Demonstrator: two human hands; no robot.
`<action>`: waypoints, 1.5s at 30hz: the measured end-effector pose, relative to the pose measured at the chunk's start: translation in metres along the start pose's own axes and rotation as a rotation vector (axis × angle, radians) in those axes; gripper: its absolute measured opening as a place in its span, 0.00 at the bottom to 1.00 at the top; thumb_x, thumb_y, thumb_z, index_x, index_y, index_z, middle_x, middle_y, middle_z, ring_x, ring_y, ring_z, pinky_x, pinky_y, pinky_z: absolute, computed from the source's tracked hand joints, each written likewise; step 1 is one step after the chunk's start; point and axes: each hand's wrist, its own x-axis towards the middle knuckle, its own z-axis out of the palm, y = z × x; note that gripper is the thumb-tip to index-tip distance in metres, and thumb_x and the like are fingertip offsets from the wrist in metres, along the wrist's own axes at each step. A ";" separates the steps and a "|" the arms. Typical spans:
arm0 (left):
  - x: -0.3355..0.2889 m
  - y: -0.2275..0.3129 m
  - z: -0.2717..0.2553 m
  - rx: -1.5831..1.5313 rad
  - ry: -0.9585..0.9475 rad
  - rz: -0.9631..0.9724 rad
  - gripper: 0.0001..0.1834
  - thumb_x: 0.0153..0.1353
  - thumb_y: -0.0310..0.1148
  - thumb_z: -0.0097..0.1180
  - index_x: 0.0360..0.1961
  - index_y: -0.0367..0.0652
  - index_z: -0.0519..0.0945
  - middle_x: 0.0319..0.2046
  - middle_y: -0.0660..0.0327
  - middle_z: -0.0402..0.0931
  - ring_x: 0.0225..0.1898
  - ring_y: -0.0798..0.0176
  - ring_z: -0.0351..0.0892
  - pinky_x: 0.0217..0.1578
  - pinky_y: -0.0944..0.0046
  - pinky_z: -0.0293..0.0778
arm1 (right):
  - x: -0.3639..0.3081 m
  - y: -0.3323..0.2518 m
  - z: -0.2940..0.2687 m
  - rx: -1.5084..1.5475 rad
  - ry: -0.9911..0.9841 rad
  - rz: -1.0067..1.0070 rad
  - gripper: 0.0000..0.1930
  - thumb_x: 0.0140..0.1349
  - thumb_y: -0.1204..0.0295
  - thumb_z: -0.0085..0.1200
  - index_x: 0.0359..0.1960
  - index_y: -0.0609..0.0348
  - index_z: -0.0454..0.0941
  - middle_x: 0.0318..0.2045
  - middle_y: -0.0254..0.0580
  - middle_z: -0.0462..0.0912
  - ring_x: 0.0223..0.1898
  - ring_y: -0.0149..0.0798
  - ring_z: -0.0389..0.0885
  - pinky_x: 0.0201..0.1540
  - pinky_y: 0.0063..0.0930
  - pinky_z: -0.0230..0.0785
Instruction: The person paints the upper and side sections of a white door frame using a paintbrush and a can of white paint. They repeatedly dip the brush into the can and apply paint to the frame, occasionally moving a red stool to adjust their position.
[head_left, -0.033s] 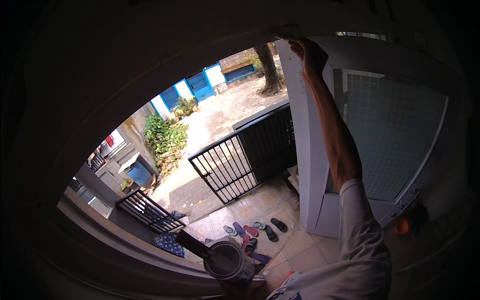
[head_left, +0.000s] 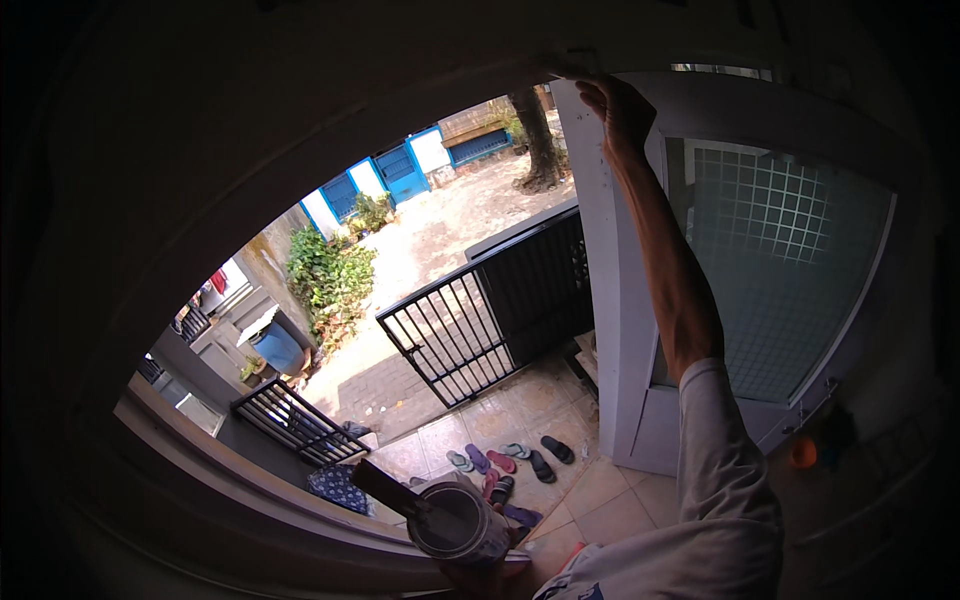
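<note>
A round paint can (head_left: 487,535) with grey contents sits low in the picture, held up by my left hand (head_left: 478,576), which shows only as a dark patch beneath it. A flat, dark stick-like handle (head_left: 385,489) stands tilted out of the can toward the left. My right arm stretches up along the white door, and my right hand (head_left: 625,112) is at the top of the doorway with its fingers curled. Something thin and dark shows at its fingertips against the shaded door frame (head_left: 480,98); what it is I cannot make out.
The open white door (head_left: 625,400) with a glass panel (head_left: 780,270) stands at right. Several sandals (head_left: 505,462) lie on the tiled floor below. Beyond them are a black metal gate (head_left: 450,335), a blue barrel (head_left: 278,349) and bushes (head_left: 325,275). An orange thing (head_left: 803,453) is at lower right.
A white grid pattern shows more brightly in the upper part of the door's glass panel. Both hands and the can stay where they were.
</note>
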 end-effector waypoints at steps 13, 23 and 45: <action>0.003 0.000 -0.030 0.089 0.038 0.038 0.40 0.62 0.60 0.52 0.63 0.37 0.67 0.57 0.37 0.69 0.59 0.33 0.69 0.56 0.35 0.69 | -0.024 -0.023 0.016 -0.069 -0.088 0.009 0.12 0.61 0.72 0.61 0.40 0.72 0.81 0.36 0.51 0.86 0.40 0.42 0.88 0.46 0.33 0.83; 0.005 0.001 -0.014 0.243 -0.001 0.129 0.40 0.62 0.61 0.49 0.63 0.37 0.67 0.55 0.38 0.71 0.58 0.36 0.71 0.61 0.39 0.66 | -0.049 -0.046 0.020 0.034 -0.133 0.012 0.10 0.61 0.73 0.61 0.38 0.70 0.82 0.36 0.49 0.86 0.39 0.39 0.87 0.45 0.31 0.82; 0.009 0.008 -0.011 -0.055 -0.021 0.036 0.40 0.61 0.59 0.56 0.63 0.39 0.64 0.46 0.49 0.72 0.43 0.51 0.74 0.42 0.49 0.74 | 0.144 0.043 -0.052 -1.048 -0.021 -0.470 0.16 0.62 0.60 0.60 0.31 0.64 0.84 0.25 0.40 0.87 0.30 0.30 0.87 0.34 0.25 0.78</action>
